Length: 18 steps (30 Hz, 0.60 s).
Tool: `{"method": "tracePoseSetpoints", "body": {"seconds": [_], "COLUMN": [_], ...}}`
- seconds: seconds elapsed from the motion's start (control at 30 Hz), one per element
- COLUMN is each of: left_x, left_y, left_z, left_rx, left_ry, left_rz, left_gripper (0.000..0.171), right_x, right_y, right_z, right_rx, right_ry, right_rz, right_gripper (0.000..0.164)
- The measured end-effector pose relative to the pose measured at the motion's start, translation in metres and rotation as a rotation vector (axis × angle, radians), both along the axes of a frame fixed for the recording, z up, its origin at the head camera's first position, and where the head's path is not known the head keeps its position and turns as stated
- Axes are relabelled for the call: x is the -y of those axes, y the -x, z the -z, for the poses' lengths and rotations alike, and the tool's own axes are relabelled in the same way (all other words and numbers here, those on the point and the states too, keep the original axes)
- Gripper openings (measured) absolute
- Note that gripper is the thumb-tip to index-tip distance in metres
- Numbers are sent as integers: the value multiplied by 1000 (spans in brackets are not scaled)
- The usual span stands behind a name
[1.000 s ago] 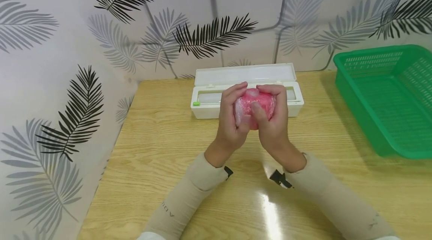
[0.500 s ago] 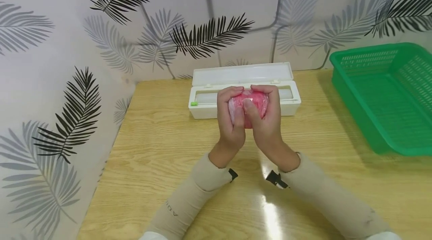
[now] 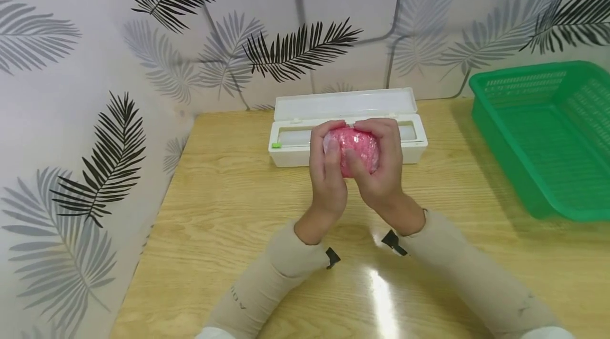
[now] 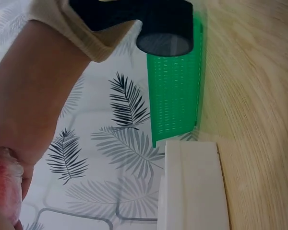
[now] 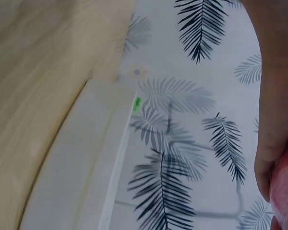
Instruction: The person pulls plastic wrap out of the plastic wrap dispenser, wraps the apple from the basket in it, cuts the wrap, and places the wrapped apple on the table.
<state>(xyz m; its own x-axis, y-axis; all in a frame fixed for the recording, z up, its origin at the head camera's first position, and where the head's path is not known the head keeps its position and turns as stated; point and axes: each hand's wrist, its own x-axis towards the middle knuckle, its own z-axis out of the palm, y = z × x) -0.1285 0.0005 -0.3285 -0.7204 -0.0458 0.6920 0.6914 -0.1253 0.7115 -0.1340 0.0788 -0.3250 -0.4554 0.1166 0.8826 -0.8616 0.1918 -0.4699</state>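
Both hands grip a round pink-red bundle wrapped in clear plastic film (image 3: 364, 151), raised in front of the white box. My left hand (image 3: 326, 175) curls round its left side, thumb lying up along the front. From the right, my right hand (image 3: 386, 172) wraps it with the thumb pressed on its front. In the left wrist view the wrapped bundle (image 4: 4, 184) shows at the lower left edge; in the right wrist view the same bundle (image 5: 284, 184) shows at the right edge. What lies inside the film is hard to tell.
Behind the hands stands a long white cling film box (image 3: 290, 157), lid (image 3: 345, 105) raised, a roll inside and a green slider (image 3: 276, 145) at its left. A green plastic basket (image 3: 512, 153) stands at the right. A leaf-patterned wall covering (image 3: 214, 21) borders the wooden table (image 3: 229, 190).
The wrapped bundle has turned slightly in the hands, and the thumbs have shifted over its front. The left thumb has moved upward. The box and basket stay in place.
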Motion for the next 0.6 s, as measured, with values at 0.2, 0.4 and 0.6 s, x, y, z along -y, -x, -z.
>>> {"method": "tracePoseSetpoints", "body": {"seconds": [0.2, 0.4, 0.6], "left_x": [-3, 2, 15], "left_y": [1, 13, 27], "left_z": [3, 19, 27], "left_rx": [-47, -88, -374], "left_ry": [-36, 70, 325], "left_rz": [-44, -68, -153], "left_gripper": [31, 35, 42], "right_x": [7, 5, -3], "right_y": [0, 1, 1], "right_z": [0, -2, 3], "right_rx": [-48, 18, 224], "right_ry": [91, 105, 191], "right_rz": [-14, -23, -184], "right_gripper": [43, 47, 35]}}
